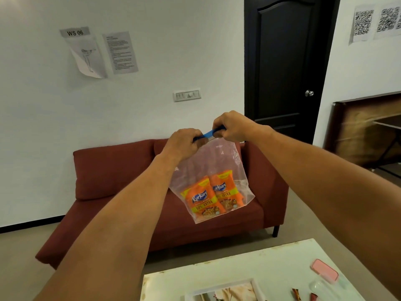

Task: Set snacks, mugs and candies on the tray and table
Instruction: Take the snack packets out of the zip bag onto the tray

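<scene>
Both my hands pinch the blue zip strip of a clear bag: left hand, right hand. Two orange snack packets sit inside at its bottom. The bag hangs in front of the red sofa, above the white table. A pink box, wrapped candies and a tray lie on the table.

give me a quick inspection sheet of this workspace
surface: white table, worn edges, low in view
job's things: clear zip bag held in the air, two orange snack packets inside; tray corner and wrapped candies on table
clutter: pink-lidded container on table
grips: left hand and right hand both pinch the bag's blue seal strip
cables: nothing seen
surroundings: red sofa, dark door, papers on wall
</scene>
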`<state>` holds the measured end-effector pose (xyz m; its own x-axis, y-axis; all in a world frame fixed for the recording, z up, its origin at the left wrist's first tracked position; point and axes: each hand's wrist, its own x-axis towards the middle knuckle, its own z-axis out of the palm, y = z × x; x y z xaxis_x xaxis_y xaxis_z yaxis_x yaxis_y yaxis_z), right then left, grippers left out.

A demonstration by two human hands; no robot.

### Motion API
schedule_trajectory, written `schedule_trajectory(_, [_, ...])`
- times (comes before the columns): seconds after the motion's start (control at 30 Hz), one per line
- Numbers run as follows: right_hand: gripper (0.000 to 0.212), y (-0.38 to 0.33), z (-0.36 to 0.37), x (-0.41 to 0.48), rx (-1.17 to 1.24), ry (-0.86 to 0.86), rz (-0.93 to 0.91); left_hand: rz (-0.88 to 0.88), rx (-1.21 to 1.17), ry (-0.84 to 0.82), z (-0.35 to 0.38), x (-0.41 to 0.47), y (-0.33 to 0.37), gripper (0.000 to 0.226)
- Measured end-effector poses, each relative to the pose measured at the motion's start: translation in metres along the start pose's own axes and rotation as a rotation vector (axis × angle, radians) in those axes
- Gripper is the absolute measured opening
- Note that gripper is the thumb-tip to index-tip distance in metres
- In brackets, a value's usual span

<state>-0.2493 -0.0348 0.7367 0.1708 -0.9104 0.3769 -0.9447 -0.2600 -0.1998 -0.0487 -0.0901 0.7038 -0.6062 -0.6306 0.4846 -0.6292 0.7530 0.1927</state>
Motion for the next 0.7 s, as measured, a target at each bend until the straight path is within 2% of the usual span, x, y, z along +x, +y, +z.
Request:
schedule_trajectory(0.13, [0.007,0.008,0.006,-0.002,-0.013,-0.018,-0.005,-0.028,-0.019,-0.029,0.004,-0.013,-0.020,0.022])
schedule_trajectory(0.37, [0.007,0.031,0.007,-0.003,-0.036,-0.048,0.031,-0.154,0.121,-0.179,0.002,-0.050,-0.077,0.017])
schedule_trajectory(0.5, [0.007,0.033,0.012,0.000,-0.022,-0.076,0.031,-0.177,0.158,-0.173,0.001,-0.061,-0.098,0.019])
schedule_trajectory(0.7, [0.017,0.025,0.018,0.007,0.048,-0.279,0.077,-0.109,0.294,-0.155,-0.002,-0.054,-0.106,0.022])
